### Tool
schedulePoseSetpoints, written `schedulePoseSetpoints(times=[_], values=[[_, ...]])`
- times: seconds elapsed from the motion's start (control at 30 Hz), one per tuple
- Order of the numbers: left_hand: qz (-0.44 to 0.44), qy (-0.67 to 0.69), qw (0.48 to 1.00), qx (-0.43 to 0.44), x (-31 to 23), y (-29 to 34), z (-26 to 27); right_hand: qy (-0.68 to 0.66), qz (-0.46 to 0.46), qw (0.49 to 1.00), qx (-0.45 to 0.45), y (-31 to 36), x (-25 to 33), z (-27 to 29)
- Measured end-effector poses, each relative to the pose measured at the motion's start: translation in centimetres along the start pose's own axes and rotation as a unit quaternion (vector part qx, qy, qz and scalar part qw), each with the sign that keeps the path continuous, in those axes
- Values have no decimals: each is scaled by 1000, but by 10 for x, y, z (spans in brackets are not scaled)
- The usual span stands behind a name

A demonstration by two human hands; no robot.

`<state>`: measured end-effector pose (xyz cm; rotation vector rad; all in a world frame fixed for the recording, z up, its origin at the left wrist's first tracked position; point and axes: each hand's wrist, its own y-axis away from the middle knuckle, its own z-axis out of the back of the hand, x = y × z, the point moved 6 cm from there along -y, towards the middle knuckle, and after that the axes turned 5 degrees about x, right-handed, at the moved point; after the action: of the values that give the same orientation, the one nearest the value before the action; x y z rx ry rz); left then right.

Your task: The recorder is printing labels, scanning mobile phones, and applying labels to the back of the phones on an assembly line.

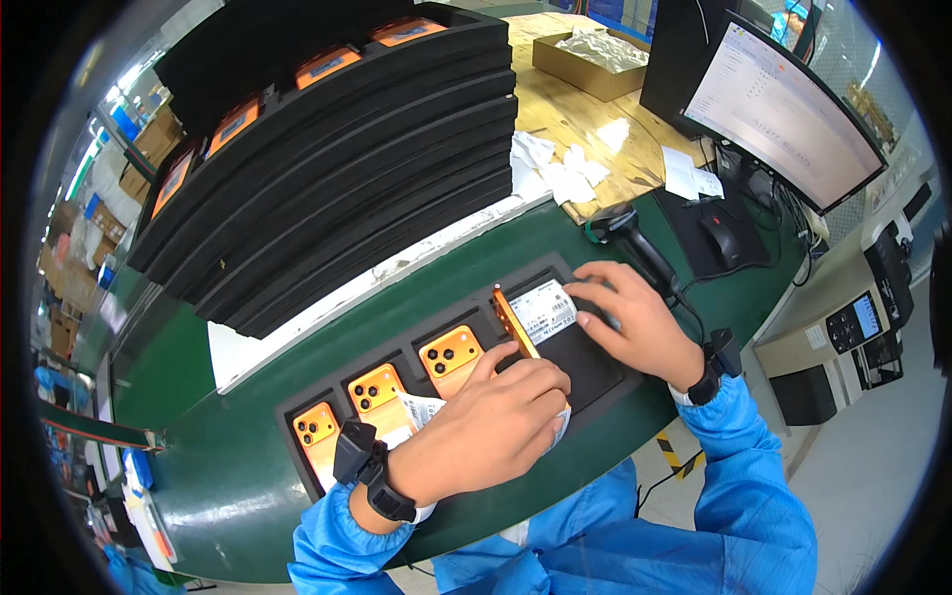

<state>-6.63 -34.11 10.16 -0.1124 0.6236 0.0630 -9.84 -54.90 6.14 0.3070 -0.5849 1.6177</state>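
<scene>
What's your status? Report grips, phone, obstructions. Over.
Left grip on tilted orange phone. Right grip at white label, contact unclear. Barcode scanner outside black tray, not visibly in the way.

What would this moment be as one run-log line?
Left hand: at tilted orange phone | Right hand: at white label, fingers spread | Black tray: three more orange phones, cameras up | Nearby: handheld scanner

A lit monitor (788,114) and a pale printer (818,342) stood at the right.
A mouse (719,240) rested on a black mat (752,246) in front of the monitor; the printer's small screen (867,315) glowed blue. Farther back, on a yellowish wooden surface (645,134), an open cardboard box (570,74) held crumpled pale wrapping (607,47), and white paper scraps (570,180) lay near the surface's edge.
</scene>
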Motion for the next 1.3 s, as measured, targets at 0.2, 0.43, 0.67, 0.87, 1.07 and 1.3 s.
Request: schedulePoseSetpoints(times=[0.2, 0.43, 0.67, 0.87, 1.07, 1.3], values=[[-5, -3, 1000, 2, 0, -4, -3, 127, 115, 982, 84, 1, 14, -41], [-27, 13, 999, -12, 1, -11, -9, 181, 115, 972, 100, -5, 11, -56], [-36, 5, 999, -27, -9, 3, -3, 125, 123, 983, 56, -9, 9, -43], [5, 50, 999, -10, -13, 26, 5, -94, -8, 984, -148, 10, -7, 20], [101, 28, 993, -48, -11, 37, 19, -322, 99, 931, 139, 20, 75, -28], [266, 112, 957, -3, 30, 82, 33, -332, -9, 934, 130, 16, 76, -35]])
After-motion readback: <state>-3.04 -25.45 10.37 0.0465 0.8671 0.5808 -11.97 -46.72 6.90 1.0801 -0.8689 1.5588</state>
